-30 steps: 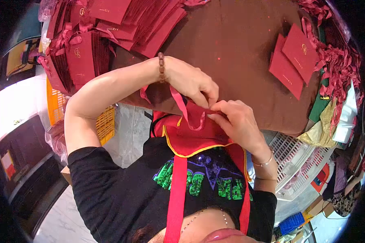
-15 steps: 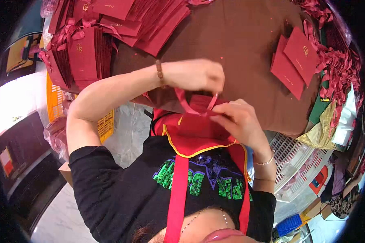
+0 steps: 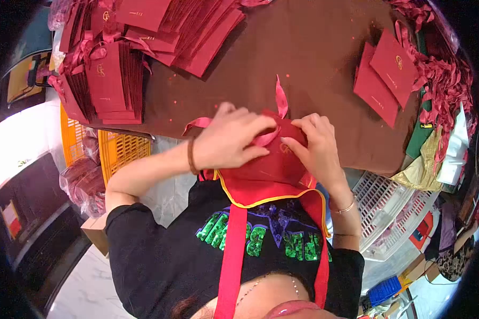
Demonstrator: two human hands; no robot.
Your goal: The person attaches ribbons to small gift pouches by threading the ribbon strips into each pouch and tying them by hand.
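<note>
My left hand (image 3: 229, 139), with a beaded bracelet at the wrist, has its thumb and index finger around a pink ribbon (image 3: 266, 137) at the top of a dark red paper bag (image 3: 285, 162). My right hand (image 3: 318, 149) grips the bag's upper right part between thumb and fingers. The bag lies over my red apron (image 3: 266, 192) at the table's near edge, with small gold lettering below the ribbon. One ribbon end (image 3: 281, 98) sticks up beyond the bag, and another piece (image 3: 198, 123) extends behind my left hand.
Red bags (image 3: 109, 80) with ribbons stand in rows at the brown table's (image 3: 282, 48) left. Two flat red bags (image 3: 391, 69) and a ribbon heap (image 3: 449, 95) are at the right. An orange crate (image 3: 123, 151) and white baskets (image 3: 388, 204) sit below the table edge.
My left hand has come down and left from above the bag, its fingers spreading around the ribbon. A ribbon end now points up. My right hand stays beside the bag, its fingers slightly higher.
</note>
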